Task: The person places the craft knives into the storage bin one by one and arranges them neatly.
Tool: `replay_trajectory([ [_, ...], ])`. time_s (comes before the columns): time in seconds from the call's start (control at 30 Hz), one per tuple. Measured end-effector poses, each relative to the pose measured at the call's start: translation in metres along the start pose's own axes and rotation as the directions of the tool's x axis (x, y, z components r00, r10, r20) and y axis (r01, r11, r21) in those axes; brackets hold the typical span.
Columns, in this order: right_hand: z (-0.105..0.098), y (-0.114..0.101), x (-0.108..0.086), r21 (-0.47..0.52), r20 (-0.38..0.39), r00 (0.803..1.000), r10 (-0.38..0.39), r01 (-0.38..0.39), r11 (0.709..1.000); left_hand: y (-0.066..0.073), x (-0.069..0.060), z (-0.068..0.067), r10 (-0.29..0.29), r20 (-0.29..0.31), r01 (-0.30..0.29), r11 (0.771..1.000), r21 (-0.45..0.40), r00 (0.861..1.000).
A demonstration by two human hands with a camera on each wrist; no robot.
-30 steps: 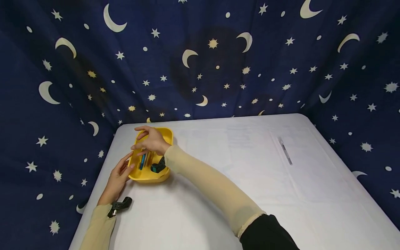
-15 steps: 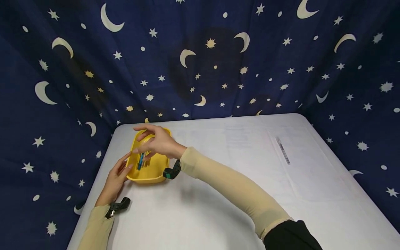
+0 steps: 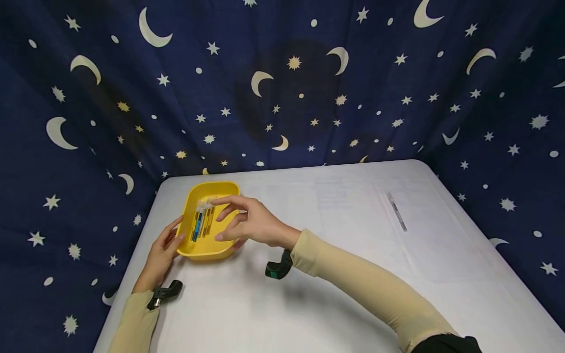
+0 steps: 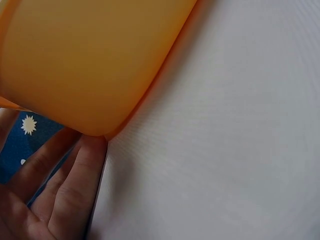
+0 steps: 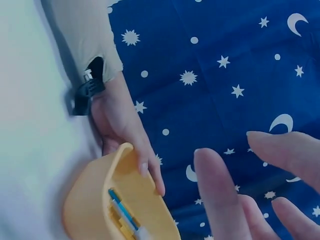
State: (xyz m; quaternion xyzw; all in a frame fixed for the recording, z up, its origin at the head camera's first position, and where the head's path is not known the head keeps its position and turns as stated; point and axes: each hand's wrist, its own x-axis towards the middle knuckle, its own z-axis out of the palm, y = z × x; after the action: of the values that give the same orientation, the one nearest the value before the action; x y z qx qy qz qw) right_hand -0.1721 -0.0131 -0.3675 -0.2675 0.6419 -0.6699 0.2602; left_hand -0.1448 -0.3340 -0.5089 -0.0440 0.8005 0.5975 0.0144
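Observation:
A yellow plastic tray (image 3: 220,186) stands at the table's far left with several slim pens (image 3: 199,223) inside, one of them blue. My left hand (image 3: 160,257) holds the tray's left wall near its front corner, thumb at the rim and fingers along the outside. In the left wrist view those fingers (image 4: 75,190) meet the orange-looking wall of the tray. Above the tray's right edge is my right hand (image 3: 256,223), fingers loosely bent and nothing between them. From the right wrist view, its fingers (image 5: 220,200) are apart, beside the tray.
A single clear-capped pen (image 3: 397,212) lies on the white-covered table (image 3: 309,274), towards the right. A dark blue curtain (image 3: 282,98) with moons and stars hangs behind the table and along its sides. Each wrist wears a black camera mount (image 3: 279,266).
My right hand has drawn back to the right from over the tray, uncovering the pens inside. My left hand stays at the tray's left wall. The view has shifted slightly.

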Motion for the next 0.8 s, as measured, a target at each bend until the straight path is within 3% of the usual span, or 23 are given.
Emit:
replay_trajectory([
  [0.4,-0.033,0.005,-0.063,0.038,-0.016,0.998,0.061,-0.06,0.997,0.001,-0.004,-0.002,-0.008,-0.007,0.008,1.0,0.001,1.0],
  [0.67,-0.062,0.014,-0.099,0.01,-0.058,0.998,0.02,-0.019,1.0,0.002,-0.001,0.0,-0.008,0.0,0.008,1.0,-0.009,1.0],
  [0.8,-0.078,0.02,-0.118,-0.02,-0.117,0.993,0.002,-0.005,1.0,0.002,0.0,0.001,-0.025,-0.001,0.025,1.0,-0.011,1.0],
])
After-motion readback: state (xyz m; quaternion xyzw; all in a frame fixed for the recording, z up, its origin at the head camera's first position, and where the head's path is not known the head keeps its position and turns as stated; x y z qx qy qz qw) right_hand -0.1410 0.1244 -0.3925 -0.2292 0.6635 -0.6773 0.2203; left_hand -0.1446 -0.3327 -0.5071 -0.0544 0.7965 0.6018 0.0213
